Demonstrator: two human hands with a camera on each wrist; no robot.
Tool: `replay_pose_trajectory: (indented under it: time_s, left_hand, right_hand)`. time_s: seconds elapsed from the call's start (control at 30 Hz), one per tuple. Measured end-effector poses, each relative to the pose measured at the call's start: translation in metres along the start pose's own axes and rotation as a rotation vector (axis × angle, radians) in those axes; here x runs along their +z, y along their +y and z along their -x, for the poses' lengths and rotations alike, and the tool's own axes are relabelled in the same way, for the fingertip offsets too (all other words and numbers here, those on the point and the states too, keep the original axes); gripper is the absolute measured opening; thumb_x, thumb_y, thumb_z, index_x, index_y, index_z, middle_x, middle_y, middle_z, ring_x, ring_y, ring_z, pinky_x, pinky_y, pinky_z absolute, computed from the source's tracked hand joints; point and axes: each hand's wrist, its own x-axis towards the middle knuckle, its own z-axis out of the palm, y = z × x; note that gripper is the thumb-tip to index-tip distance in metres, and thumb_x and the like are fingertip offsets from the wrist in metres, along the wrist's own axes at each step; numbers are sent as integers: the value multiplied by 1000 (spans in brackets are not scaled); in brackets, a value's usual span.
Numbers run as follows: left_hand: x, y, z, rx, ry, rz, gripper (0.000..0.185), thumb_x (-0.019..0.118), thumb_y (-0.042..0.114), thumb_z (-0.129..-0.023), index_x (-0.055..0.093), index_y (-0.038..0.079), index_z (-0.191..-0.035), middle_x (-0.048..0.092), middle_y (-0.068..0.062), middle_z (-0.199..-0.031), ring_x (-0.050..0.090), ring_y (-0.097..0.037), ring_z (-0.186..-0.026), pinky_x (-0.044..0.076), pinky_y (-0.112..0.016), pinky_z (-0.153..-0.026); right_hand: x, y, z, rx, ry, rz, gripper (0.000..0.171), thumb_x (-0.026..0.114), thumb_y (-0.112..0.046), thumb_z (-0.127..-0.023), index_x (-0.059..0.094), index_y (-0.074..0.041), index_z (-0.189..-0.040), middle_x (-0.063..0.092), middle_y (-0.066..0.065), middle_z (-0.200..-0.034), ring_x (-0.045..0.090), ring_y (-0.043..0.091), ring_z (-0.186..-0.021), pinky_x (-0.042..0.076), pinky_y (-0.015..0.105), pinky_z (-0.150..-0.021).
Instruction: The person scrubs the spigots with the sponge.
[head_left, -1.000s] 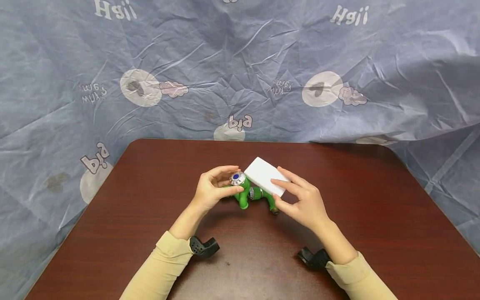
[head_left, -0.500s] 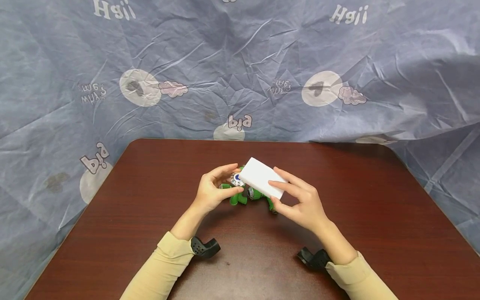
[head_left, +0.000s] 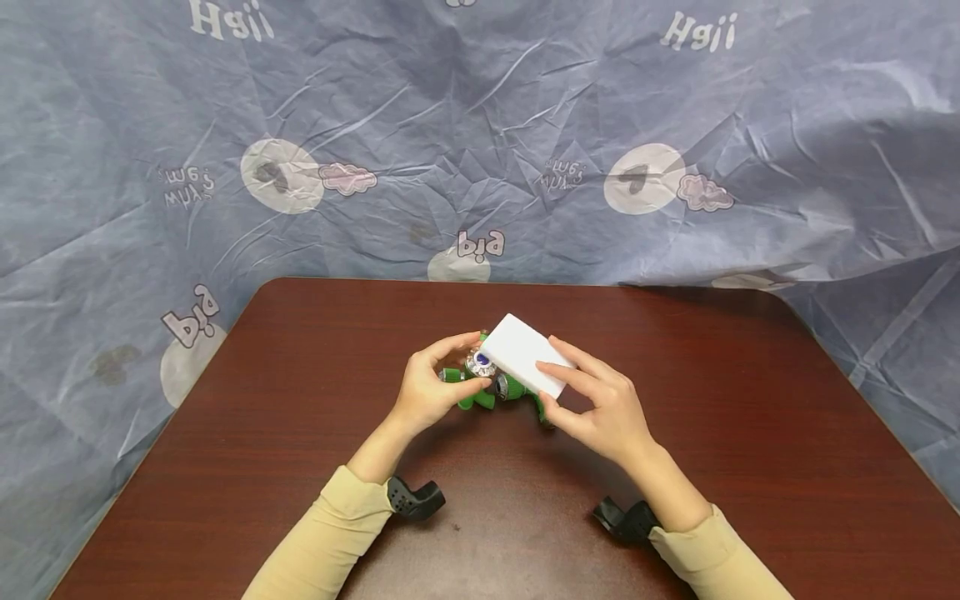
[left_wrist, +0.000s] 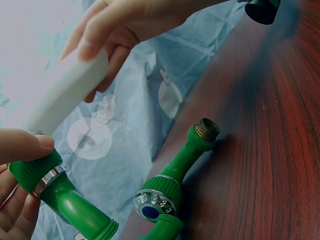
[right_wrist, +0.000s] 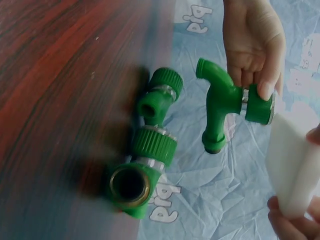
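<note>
My left hand [head_left: 435, 387] pinches a green plastic faucet [right_wrist: 217, 107] by its ribbed knob, thumb on one side and fingers on the other. The knob's end has a silver cap with a blue centre, partly covered in the head view. In my right hand [head_left: 603, 404] is a white rectangular sponge [head_left: 521, 354], gripped at its near right end between thumb and fingers. The sponge's far end lies at the capped end of the knob; whether it touches cannot be told. Below the hands, two more green faucets lie on the table, one [right_wrist: 160, 97] beyond the other [right_wrist: 155, 142].
The dark reddish-brown wooden table [head_left: 300, 467] extends around both arms. Behind it hangs a wrinkled blue-grey printed cloth [head_left: 450, 125]. A black wrist mount [head_left: 416, 500] is on the left wrist, and another black mount [head_left: 624, 521] is on the right.
The held faucet has turned in my left hand, so its spout points differently. The sponge has shifted left over the knob's cap, then slightly back to the right.
</note>
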Motion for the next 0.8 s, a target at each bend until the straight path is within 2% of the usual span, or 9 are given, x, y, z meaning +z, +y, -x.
replay_pose_trajectory:
  time_s: [0.17, 0.37, 0.57, 0.7, 0.8]
  left_hand:
    - [0, 1, 1, 15, -3, -17, 50, 74, -17, -66, 60, -13, -113, 65, -26, -103, 61, -34, -92, 48, -58, -78]
    - [0, 0, 0, 25, 8, -14, 49, 74, -16, -66, 59, -14, -113, 65, -27, -102, 61, -38, -92, 49, -57, -77]
    - [1, 1, 1, 20, 2, -31, 49, 75, -16, -66, 61, -12, -113, 64, -25, -103, 60, -33, -92, 48, -57, -78]
    - [1, 1, 1, 45, 8, -67, 49, 76, -14, -66, 61, -12, -112, 65, -25, -101, 60, -37, -92, 49, -57, -76]
    - [1, 0, 1, 54, 10, -85, 50, 77, -14, -65, 61, -12, -112, 65, -25, -99, 61, -38, -90, 49, -56, -76]
  right_hand:
    - [1, 0, 2, -52, -51, -30, 26, 62, -25, -83, 73, -12, -102, 63, 13, -119, 65, 25, -95, 53, 33, -68]
    - [-2, 3, 2, 6, 1, -4, 27, 61, -26, -81, 74, -11, -100, 63, 13, -118, 65, 25, -96, 52, 31, -75]
    - [2, -3, 1, -70, -31, -37, 27, 62, -26, -85, 73, -11, -103, 62, 15, -119, 65, 26, -94, 54, 36, -68]
    - [2, -2, 1, -8, -10, 33, 28, 60, -28, -84, 73, -11, -102, 63, 13, -118, 65, 27, -94, 53, 41, -66]
    - [2, -1, 1, 17, 9, 36, 28, 60, -29, -84, 73, -12, -102, 63, 13, -119, 65, 27, -95, 53, 41, -69]
